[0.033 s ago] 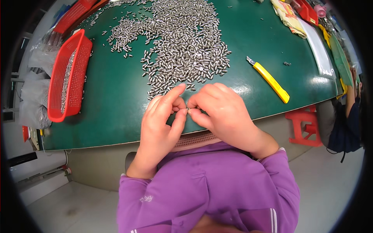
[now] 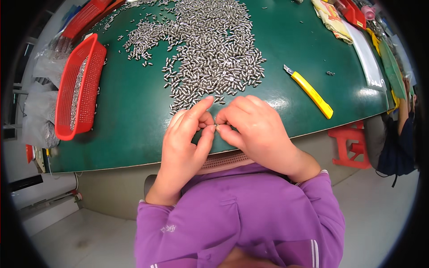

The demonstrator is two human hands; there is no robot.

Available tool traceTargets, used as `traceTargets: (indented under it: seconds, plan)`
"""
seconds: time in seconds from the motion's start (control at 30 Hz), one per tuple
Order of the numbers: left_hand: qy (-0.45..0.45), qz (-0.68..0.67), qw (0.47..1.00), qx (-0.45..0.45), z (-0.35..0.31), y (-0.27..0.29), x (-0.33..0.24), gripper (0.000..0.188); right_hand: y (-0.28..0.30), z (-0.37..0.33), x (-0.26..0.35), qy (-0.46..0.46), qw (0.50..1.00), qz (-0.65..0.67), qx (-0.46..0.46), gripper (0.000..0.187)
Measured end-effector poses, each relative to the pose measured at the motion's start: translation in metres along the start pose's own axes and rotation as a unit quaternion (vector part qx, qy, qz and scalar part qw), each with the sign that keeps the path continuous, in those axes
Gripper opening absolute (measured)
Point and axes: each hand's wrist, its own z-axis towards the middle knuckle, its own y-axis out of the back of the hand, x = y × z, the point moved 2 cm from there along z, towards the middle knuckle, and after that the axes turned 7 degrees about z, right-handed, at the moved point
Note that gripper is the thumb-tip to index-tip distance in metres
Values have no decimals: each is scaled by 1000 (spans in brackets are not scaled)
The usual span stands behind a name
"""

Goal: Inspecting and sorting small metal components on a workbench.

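Near the front edge of the green table (image 2: 138, 102), my left hand (image 2: 185, 138) and my right hand (image 2: 257, 131) meet fingertip to fingertip. Each pinches with thumb and index finger at a tiny metal piece (image 2: 216, 125), of which only a sliver shows between the tips. The other fingers of my right hand are curled in. Just beyond the fingers spreads a wide heap of small silvery bullet-shaped metal pieces (image 2: 219, 58), its nearest ones almost at my left fingertips.
Right of the heap lies a yellow utility knife (image 2: 312, 94), blade out. A red perforated basket (image 2: 62, 98) of metal pieces stands at the left, with clear plastic bags (image 2: 42, 100) beside it. A red stool (image 2: 351, 147) is below the right edge. Another person's arm (image 2: 403, 114) shows far right.
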Motion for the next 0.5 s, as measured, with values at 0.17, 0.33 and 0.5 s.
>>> traceTargets:
  seconds: [0.17, 0.33, 0.5]
  plan:
    - [-21, 16, 1000, 17, 1, 0, -2, 57, -7, -1, -5, 19, 999, -2, -34, 18]
    - [-4, 27, 999, 17, 2, 1, 0, 58, -8, -1, -7, 29, 998, 5, -47, 17]
    - [45, -55, 997, -7, -3, -4, 10, 52, -6, -2, -8, 18, 998, 41, -52, 16]
